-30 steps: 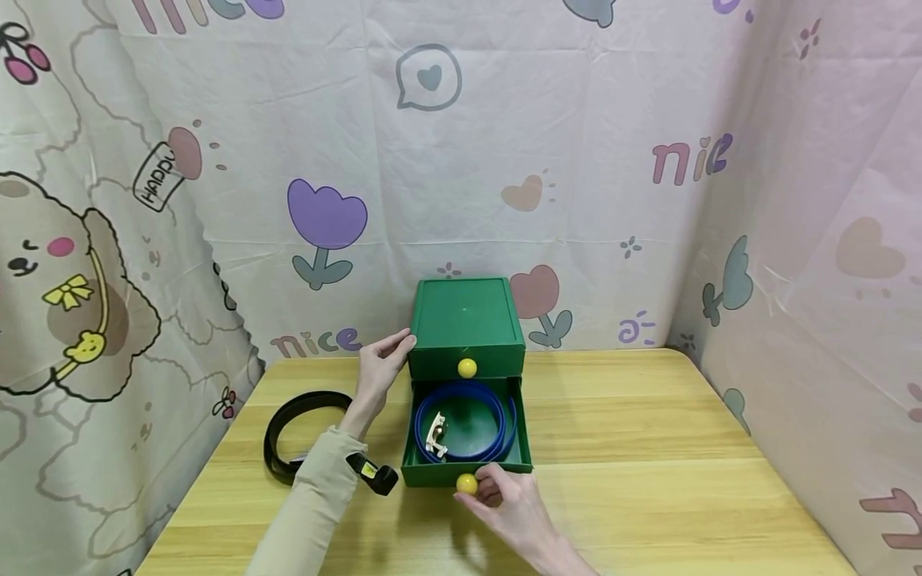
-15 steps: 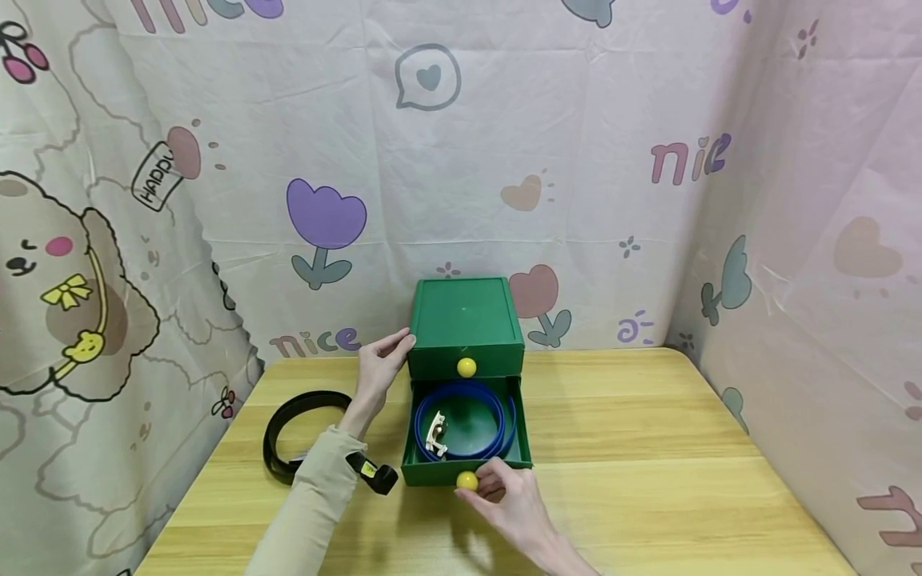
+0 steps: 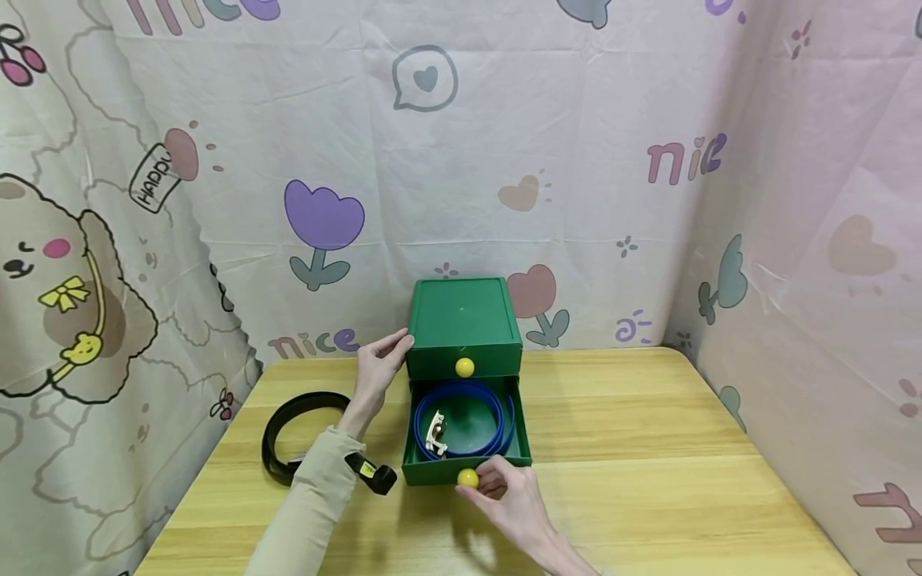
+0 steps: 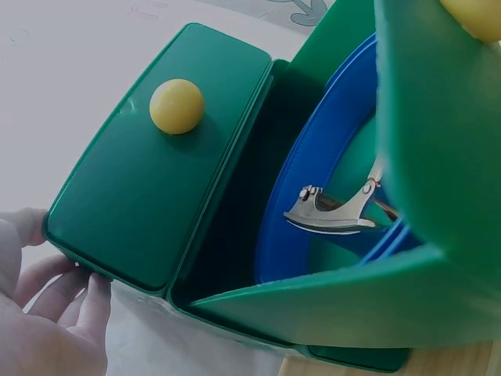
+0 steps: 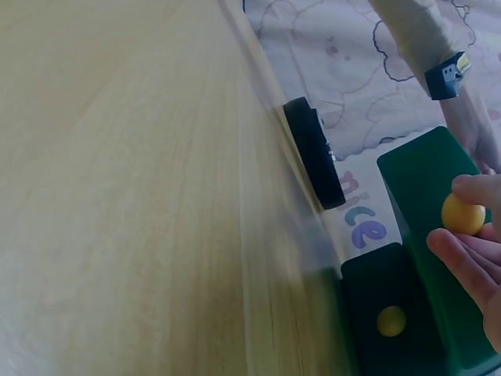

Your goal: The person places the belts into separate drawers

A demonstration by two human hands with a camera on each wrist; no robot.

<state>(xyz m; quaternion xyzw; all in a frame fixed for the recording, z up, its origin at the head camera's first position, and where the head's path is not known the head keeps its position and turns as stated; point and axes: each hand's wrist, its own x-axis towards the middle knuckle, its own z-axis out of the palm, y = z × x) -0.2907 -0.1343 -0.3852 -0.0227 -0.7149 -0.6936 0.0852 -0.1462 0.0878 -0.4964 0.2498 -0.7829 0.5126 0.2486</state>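
Observation:
A green two-drawer box (image 3: pixel 464 312) stands at the back middle of the table, upper drawer closed. Its lower drawer (image 3: pixel 425 474) is pulled out and holds a coiled blue belt (image 3: pixel 497 424) with a metal buckle (image 4: pixel 333 215). In the head view, my right hand (image 3: pixel 513 504) pinches the lower drawer's yellow knob (image 3: pixel 467 478) between thumb and fingers. My left hand (image 3: pixel 378 372) rests against the box's upper left side; the left wrist view shows its thumb at the top edge and its fingers (image 4: pixel 94 301) along the side.
A coiled black belt (image 3: pixel 272 444) lies left of the box, partly hidden behind my left forearm. The upper drawer carries another yellow knob (image 3: pixel 464 367). Wooden table surface (image 3: pixel 648 448) stretches to the right; a printed cloth (image 3: pixel 461 160) hangs behind.
The lower drawer has slid very slightly inward, with my right hand still on its knob. My left hand stays on the box's side. The head view has shifted a little.

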